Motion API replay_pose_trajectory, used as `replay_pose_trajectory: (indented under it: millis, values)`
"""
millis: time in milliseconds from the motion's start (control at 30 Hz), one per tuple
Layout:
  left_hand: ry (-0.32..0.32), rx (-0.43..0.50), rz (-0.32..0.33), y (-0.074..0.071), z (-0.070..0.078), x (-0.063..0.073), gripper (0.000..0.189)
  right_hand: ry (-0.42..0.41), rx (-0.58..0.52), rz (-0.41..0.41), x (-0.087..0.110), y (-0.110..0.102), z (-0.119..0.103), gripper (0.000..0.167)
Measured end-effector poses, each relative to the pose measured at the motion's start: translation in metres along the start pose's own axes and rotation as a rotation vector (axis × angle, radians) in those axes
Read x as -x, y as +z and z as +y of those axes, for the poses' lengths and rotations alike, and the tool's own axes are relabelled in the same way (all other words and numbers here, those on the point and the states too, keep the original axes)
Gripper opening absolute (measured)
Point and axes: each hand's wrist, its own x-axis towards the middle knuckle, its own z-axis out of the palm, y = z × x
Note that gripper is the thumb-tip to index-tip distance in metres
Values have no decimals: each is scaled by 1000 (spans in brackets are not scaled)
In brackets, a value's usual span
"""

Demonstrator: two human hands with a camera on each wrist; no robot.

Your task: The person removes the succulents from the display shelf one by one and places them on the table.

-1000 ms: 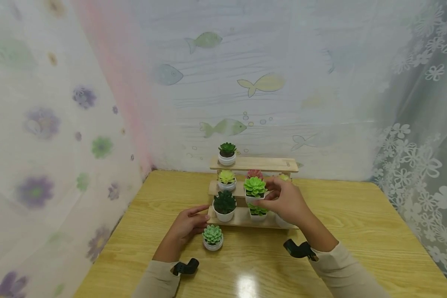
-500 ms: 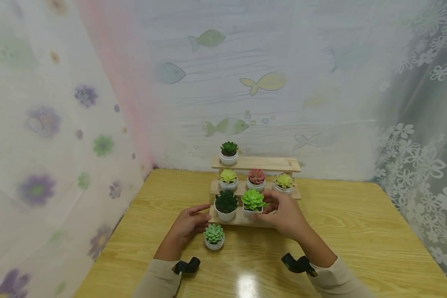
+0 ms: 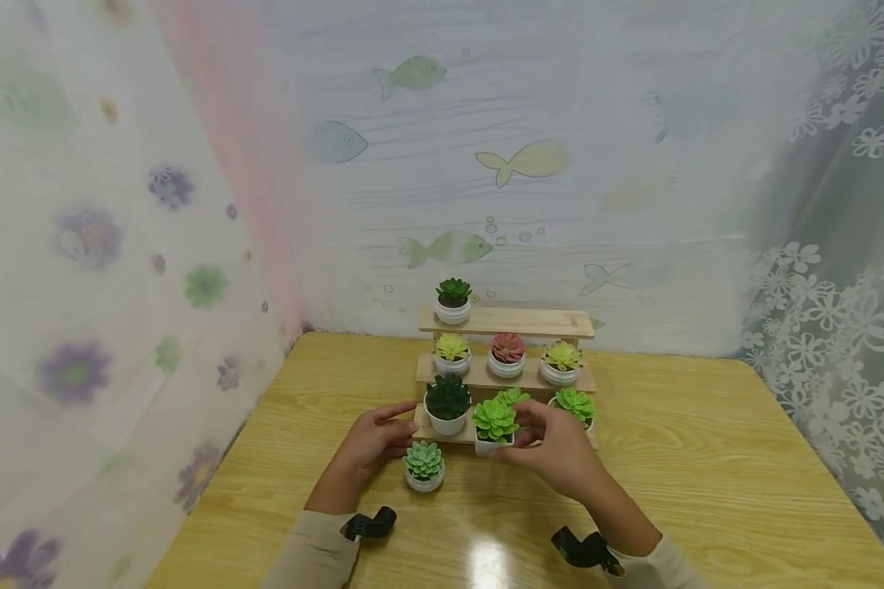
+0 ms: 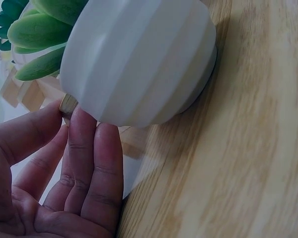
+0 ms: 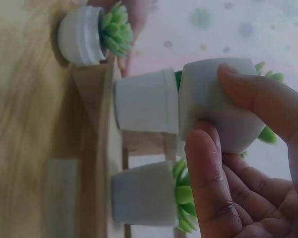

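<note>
My right hand [image 3: 560,454] holds a bright green succulent in a square white pot [image 3: 494,424], thumb on one side and fingers on the other. In the right wrist view the raised pot [image 5: 213,99] hangs above the bottom shelf, beside two white pots standing there. At the left end of the three-tier wooden stand [image 3: 420,421], my left hand [image 3: 372,442] pinches the shelf's tip. The left wrist view shows that wooden tip [image 4: 68,105] between thumb and fingers. Close in front of this hand, a pale green succulent in a round ribbed pot [image 3: 423,468] stands on the table.
The bottom shelf bears a dark green succulent [image 3: 447,402] and two bright green ones, the right one [image 3: 575,406] at its end. On the middle tier are two yellow-green plants and a red one [image 3: 507,352]. A green plant [image 3: 453,300] stands top left.
My right hand has brought the square-potted succulent down and slightly left, toward the bottom shelf's front. The right-end plant has come into sight. My left hand keeps its place at the shelf.
</note>
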Motion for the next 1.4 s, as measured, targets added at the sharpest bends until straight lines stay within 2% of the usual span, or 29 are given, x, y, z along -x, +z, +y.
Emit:
replay_pose_trajectory:
  millis: [267, 533, 800, 1067, 1400]
  values:
    - [1, 16, 3, 0, -3, 1, 51, 15, 12, -30, 6, 13, 11, 74]
    - [9, 6, 2, 1, 0, -1, 51, -42, -33, -76, 5, 32, 26, 67]
    - [-5, 21, 20, 2, 0, -5, 51, -19, -38, -89, 2, 47, 35, 70]
    - [-9, 16, -17, 1, -2, -7, 54, -5, -8, -103, -2, 54, 44, 70]
    - [-5, 14, -11, 0, 1, -2, 53, 0, 17, -113, -4, 58, 47, 68]
